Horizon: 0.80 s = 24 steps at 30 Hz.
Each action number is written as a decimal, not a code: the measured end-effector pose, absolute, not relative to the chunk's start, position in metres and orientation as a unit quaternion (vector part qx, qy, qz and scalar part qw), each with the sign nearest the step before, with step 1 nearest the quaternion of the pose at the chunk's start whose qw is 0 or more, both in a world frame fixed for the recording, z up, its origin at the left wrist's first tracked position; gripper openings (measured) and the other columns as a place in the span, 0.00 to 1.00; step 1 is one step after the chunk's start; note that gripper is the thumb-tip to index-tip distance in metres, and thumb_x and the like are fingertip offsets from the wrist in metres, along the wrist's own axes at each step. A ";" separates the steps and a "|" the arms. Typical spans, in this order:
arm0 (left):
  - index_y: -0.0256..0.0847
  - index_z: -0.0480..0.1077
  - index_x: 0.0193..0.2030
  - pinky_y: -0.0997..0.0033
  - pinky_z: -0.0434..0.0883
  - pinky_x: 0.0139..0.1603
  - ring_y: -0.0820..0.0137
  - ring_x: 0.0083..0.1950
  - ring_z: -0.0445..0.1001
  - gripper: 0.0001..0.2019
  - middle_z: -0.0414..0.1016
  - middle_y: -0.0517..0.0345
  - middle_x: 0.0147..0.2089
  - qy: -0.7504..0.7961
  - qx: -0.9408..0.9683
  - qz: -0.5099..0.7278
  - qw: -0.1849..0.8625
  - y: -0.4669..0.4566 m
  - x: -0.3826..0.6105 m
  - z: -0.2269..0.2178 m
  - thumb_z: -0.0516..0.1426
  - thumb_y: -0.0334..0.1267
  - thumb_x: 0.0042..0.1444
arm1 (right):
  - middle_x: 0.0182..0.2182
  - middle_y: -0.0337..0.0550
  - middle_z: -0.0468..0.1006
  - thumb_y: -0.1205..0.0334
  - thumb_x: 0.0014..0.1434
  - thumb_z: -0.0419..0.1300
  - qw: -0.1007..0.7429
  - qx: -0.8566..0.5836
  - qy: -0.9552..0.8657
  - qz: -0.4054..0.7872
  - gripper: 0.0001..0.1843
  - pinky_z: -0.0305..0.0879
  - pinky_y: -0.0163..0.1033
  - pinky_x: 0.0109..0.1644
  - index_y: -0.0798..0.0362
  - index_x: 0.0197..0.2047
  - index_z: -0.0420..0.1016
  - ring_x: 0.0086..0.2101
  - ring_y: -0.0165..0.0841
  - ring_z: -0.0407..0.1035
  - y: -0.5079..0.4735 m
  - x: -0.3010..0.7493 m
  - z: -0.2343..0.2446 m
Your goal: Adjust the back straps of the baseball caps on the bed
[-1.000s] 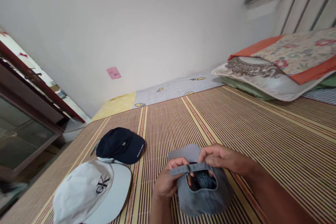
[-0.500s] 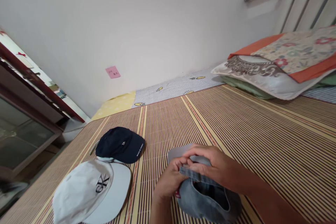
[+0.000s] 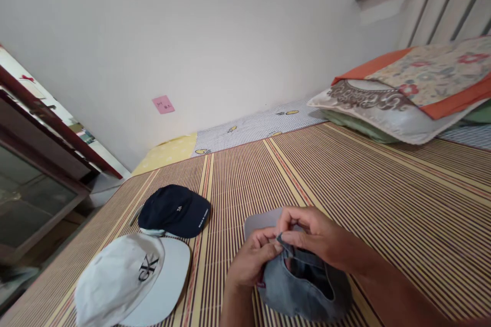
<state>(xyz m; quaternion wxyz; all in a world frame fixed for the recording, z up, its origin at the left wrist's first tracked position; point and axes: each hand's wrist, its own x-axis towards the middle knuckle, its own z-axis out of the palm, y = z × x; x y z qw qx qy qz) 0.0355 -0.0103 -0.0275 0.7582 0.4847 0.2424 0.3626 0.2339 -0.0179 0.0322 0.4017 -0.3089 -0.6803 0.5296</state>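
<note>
A grey-blue cap (image 3: 303,291) lies on the striped bamboo mat (image 3: 383,189) right in front of me, its back opening facing me. Both hands meet at the cap's rear strap. My left hand (image 3: 251,260) pinches the strap from the left with thumb and fingers closed. From the right, my right hand (image 3: 316,237) curls over it and grips the strap and the cap's back edge. The cap's brim (image 3: 261,220) sticks out beyond my fingers.
A navy cap (image 3: 174,210) and a white cap with a black logo (image 3: 130,278) lie to the left on the mat. Stacked pillows (image 3: 406,97) sit at the far right by the headboard. A cabinet (image 3: 34,184) stands off the bed's left edge. A pink note (image 3: 163,104) is on the wall.
The strap was stretched out flat between my hands; now both hands have closed together over it and the cap has tilted, its opening turned more to the right.
</note>
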 end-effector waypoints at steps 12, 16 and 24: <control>0.39 0.82 0.44 0.79 0.66 0.40 0.74 0.39 0.74 0.14 0.81 0.52 0.43 0.194 0.480 0.339 0.786 -0.013 0.036 -0.029 0.73 0.42 0.54 | 0.30 0.36 0.79 0.51 0.68 0.66 0.398 -0.216 -0.571 0.685 0.14 0.65 0.32 0.34 0.51 0.38 0.71 0.28 0.26 0.70 -0.005 0.245 0.009; 0.37 0.81 0.43 0.79 0.65 0.42 0.74 0.40 0.72 0.15 0.79 0.54 0.42 0.202 0.480 0.346 0.780 -0.012 0.039 -0.030 0.74 0.42 0.53 | 0.30 0.38 0.79 0.49 0.67 0.66 0.401 -0.211 -0.585 0.673 0.16 0.64 0.35 0.37 0.52 0.37 0.71 0.31 0.28 0.71 -0.004 0.247 0.011; 0.38 0.77 0.39 0.79 0.66 0.39 0.75 0.35 0.74 0.14 0.80 0.57 0.38 0.220 0.448 0.395 0.771 -0.013 0.043 -0.027 0.74 0.43 0.54 | 0.27 0.33 0.70 0.54 0.65 0.64 0.378 -0.296 -0.661 0.576 0.12 0.56 0.35 0.34 0.52 0.35 0.73 0.29 0.28 0.62 -0.005 0.256 0.021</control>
